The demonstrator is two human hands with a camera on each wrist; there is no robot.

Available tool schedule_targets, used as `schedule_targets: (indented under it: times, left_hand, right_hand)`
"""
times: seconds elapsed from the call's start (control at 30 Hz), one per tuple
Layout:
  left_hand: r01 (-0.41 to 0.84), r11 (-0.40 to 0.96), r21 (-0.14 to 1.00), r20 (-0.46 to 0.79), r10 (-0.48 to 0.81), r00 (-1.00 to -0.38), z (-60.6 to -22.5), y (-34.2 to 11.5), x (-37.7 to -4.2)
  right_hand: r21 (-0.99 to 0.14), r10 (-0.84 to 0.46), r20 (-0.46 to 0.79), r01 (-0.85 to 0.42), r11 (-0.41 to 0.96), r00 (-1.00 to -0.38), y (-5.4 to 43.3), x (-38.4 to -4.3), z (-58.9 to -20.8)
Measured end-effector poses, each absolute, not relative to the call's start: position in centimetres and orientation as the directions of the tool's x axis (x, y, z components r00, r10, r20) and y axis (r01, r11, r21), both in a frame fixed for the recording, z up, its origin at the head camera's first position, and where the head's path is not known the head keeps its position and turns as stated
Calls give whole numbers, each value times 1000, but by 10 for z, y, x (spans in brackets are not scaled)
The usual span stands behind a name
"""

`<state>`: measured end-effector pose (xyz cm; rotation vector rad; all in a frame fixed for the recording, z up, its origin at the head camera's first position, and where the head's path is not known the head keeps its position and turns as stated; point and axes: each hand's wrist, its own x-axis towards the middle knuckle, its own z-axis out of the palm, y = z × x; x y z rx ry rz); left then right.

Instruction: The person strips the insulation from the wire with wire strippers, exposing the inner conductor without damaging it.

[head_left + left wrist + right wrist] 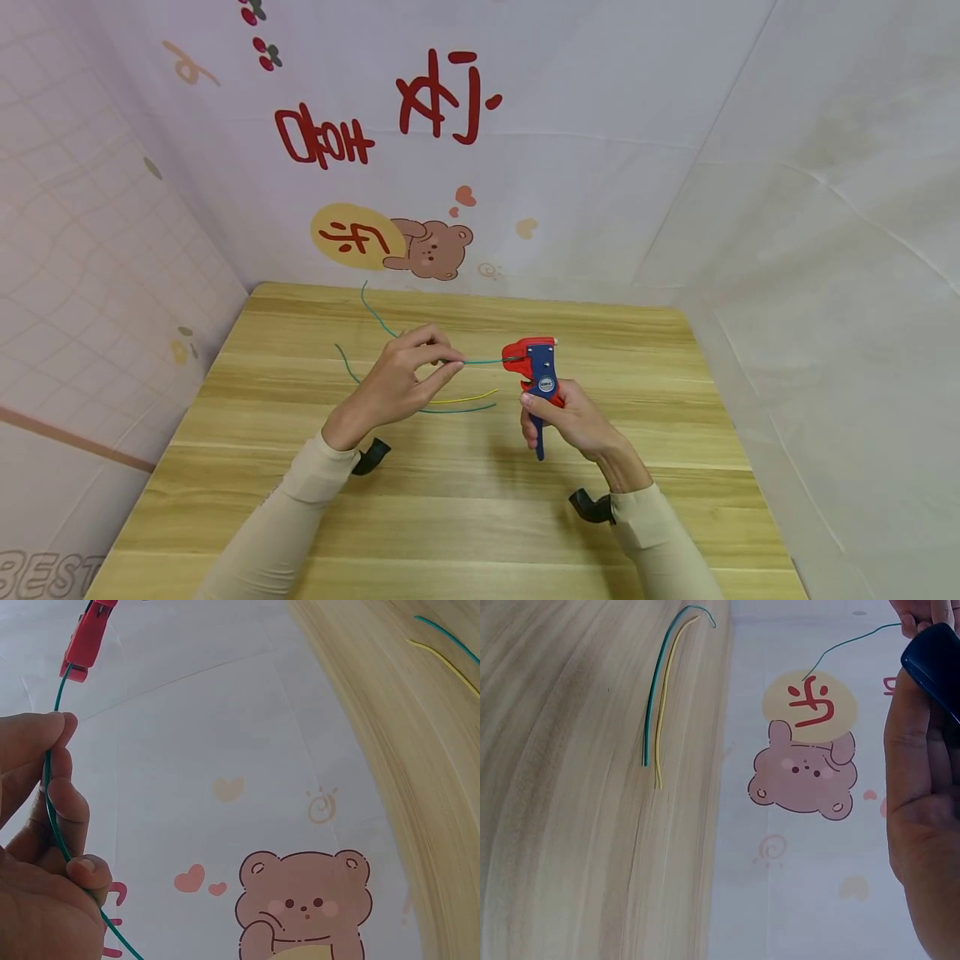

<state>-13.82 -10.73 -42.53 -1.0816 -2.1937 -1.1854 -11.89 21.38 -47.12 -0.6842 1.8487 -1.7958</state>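
My left hand (408, 371) pinches a thin green wire (483, 362) between thumb and fingertips. In the left wrist view the wire (52, 810) runs down across the curled fingers and trails past the palm. Its other end sits in the red jaws of a red and blue wire stripper (546, 362). My right hand (573, 421) grips the stripper by its handles, held upright. Below the left hand, a yellow wire (472, 397) and a second green wire (468, 409) lie side by side on the table; the left hand hides part of them in the head view.
The wooden table (450, 517) ends at a white cloth wall (600, 167) printed with a bear and red characters. More cloth stands along both sides. A black curved piece juts from each sleeve at the wrist.
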Motion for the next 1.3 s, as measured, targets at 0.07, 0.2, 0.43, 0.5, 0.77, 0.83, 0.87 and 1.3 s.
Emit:
schedule_targets:
  times: [0.07, 0.2, 0.43, 0.5, 0.77, 0.83, 0.87, 1.3]
  left_hand:
    - [795, 335, 507, 665, 435, -607, -425, -107, -138]
    - [796, 340, 501, 665, 437, -605, -424, -107, -138]
    - [793, 346, 502, 660, 438, -610, -423, -107, -137]
    - [789, 346, 508, 657, 437, -614, -423, -107, -137]
    - [780, 344, 523, 655, 424, -626, -424, -106, -138]
    - [779, 348, 521, 653, 426, -627, -425, -105, -138]
    - [779, 350, 521, 652, 426, -628, -425, -105, -139]
    - [766, 370, 525, 640, 422, -642, -429, -103, -140]
  right_hand:
    - [-999, -641, 18, -36, 15, -767, 213, -119, -471]
    - [-999, -636, 31, -52, 14, -771, 212, -118, -470]
    - [-997, -625, 71, -78, -16, -777, 209, -115, -470]
    - [-996, -620, 79, -82, -23, -780, 209, -114, -470]
    - [-996, -593, 88, -90, -26, -800, 208, -110, -467]
    - [-996, -580, 79, -83, -19, -811, 208, -110, -468]
    - [-997, -574, 74, -80, -15, -815, 207, -109, -468]
    - [-998, -545, 30, -56, 31, -838, 205, -108, -469]
